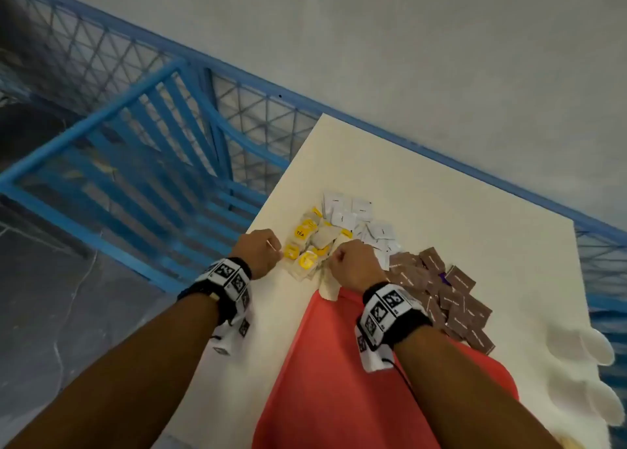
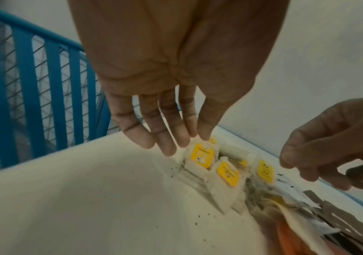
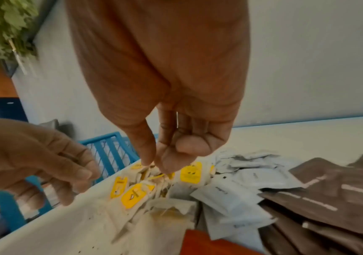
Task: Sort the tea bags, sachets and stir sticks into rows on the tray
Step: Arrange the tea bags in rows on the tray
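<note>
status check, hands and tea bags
Left hand open over tea bags. Right hand pinching a tea bag string. Red tray bare in view.

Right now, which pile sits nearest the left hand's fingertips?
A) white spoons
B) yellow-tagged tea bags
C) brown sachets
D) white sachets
B. In the left wrist view the left hand hangs with fingers straight just above the yellow-tagged tea bags; the head view puts the white sachets and brown sachets further right.
</note>
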The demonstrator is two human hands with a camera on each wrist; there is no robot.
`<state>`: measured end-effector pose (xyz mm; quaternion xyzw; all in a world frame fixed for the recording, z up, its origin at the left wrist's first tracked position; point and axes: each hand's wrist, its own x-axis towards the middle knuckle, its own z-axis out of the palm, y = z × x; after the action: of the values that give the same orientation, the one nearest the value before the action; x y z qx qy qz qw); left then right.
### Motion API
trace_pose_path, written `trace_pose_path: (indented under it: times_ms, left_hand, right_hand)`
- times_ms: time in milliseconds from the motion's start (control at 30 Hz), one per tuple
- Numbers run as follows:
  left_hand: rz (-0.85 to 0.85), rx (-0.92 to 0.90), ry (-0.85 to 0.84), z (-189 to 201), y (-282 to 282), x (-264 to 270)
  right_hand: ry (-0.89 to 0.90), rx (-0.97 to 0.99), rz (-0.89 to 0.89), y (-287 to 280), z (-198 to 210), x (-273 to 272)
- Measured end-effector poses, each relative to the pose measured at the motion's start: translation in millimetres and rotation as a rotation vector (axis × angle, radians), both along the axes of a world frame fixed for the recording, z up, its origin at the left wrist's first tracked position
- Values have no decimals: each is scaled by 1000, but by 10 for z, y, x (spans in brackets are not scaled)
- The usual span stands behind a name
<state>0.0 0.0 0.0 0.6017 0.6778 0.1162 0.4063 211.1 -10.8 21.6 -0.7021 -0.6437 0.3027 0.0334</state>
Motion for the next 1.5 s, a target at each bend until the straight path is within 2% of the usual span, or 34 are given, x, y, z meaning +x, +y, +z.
trace_pose_path:
  times_ms: [100, 200, 333, 533, 633, 767, 867, 1000, 1167, 1267, 1400, 1500]
  left_hand:
    - [-10, -27, 20, -153, 97, 43]
    - [-39, -30, -37, -181, 112, 182]
    - [-3, -36, -40, -248, 60, 313]
    - [-34, -10, 66, -227, -72, 364]
    - [-20, -3, 39, -130, -99, 321]
    - [13, 15, -135, 41, -47, 170]
    - [74, -17, -376, 130, -31, 79]
    - [208, -121, -677, 268, -33, 112]
    - [308, -218, -880, 509, -174, 251]
    - [237, -223, -876, 607, -399, 327]
    - [177, -263, -887, 695, -879, 511]
    - [130, -345, -941, 720, -1307, 689]
  right_hand:
    - [-57, -53, -18, 77, -33, -172]
    - [-114, -68, -16, 59, -36, -304]
    - [-132, -57, -47, 32, -162, -406]
    - [-87, -21, -1, -56, -271, -439]
    - [26, -17, -13, -93, -247, -357]
    - [279, 97, -185, -53, -124, -53]
    - [467, 127, -308, -74, 42, 187]
    - [571, 135, -346, -239, 222, 383]
    - [740, 116, -438, -523, 540, 429]
    - [800, 33, -360, -776, 761, 472]
    - [895, -217, -69, -1198, 1070, 462]
    - [860, -277, 89, -1423, 1118, 480]
